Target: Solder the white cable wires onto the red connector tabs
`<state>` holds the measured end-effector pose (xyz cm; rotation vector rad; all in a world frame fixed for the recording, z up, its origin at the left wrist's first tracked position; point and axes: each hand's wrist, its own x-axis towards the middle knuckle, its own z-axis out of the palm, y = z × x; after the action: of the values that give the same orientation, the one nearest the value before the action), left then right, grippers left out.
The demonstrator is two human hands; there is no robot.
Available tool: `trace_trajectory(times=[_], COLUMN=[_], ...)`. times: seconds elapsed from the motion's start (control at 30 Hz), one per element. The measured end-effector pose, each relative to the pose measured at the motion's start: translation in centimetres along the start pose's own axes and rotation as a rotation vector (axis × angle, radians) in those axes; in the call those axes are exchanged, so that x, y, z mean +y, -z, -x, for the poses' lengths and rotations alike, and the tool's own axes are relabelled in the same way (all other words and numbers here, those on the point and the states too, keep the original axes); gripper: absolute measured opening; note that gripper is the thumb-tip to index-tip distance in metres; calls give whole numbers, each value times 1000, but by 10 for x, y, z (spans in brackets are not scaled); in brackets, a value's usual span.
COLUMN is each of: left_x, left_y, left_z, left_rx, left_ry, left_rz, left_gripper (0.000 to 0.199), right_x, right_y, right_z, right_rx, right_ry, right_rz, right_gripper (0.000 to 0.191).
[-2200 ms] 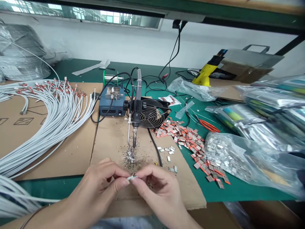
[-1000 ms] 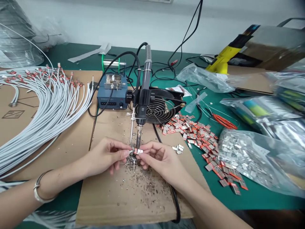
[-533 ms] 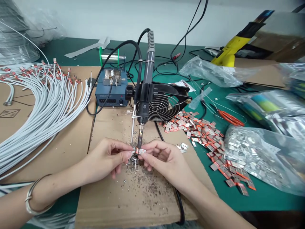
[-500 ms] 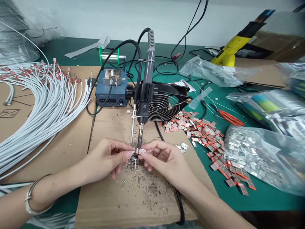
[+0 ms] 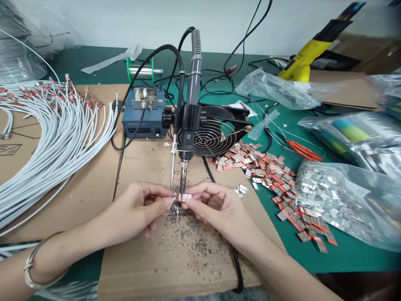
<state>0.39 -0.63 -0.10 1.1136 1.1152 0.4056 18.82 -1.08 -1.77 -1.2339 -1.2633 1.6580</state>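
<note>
Beneath the tip of an upright soldering iron (image 5: pixel 188 142), my two hands meet. My right hand (image 5: pixel 214 207) pinches a small metal USB connector (image 5: pixel 187 197) with an orange end. My left hand (image 5: pixel 142 209) has thumb and forefinger pressed together on a thin piece at the connector's left, likely a cable end; it is mostly hidden by the fingers. The iron's tip is at the orange end of the connector; whether they touch is too small to tell. A thin bent metal tube (image 5: pixel 173 171) comes down just left of the tip. Solder bits (image 5: pixel 176 211) lie below.
White cables (image 5: pixel 59 138) spread over cardboard at left. Behind stand a blue soldering station (image 5: pixel 142 121), a solder spool (image 5: pixel 142 72) and a black fan (image 5: pixel 216 136). Right: loose connectors (image 5: pixel 269 171), a bag of metal parts (image 5: pixel 332 200), orange-handled cutters (image 5: pixel 303 150) and a yellow heat gun (image 5: pixel 303 60).
The camera view has shifted slightly, so the background sits a little higher and further left. Both hands keep nearly the same pose and hold at the iron's tip.
</note>
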Motion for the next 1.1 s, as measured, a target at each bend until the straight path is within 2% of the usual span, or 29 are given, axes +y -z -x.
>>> trace_trajectory(times=[0.3, 0.57, 1.1], left_x=[-1, 1, 0], left_y=[0, 0, 2], left_z=[2, 2, 0], left_rx=[2, -19, -26], left_ry=[-28, -34, 21], left_rz=[-14, 31, 89], left_gripper=[26, 23, 22], right_x=[2, 1, 2], right_y=[0, 2, 2], right_z=[-1, 1, 2], right_rx=[-8, -10, -76], right_ry=[-8, -7, 21], right_rz=[-103, -119, -241], right_gripper=[16, 18, 10])
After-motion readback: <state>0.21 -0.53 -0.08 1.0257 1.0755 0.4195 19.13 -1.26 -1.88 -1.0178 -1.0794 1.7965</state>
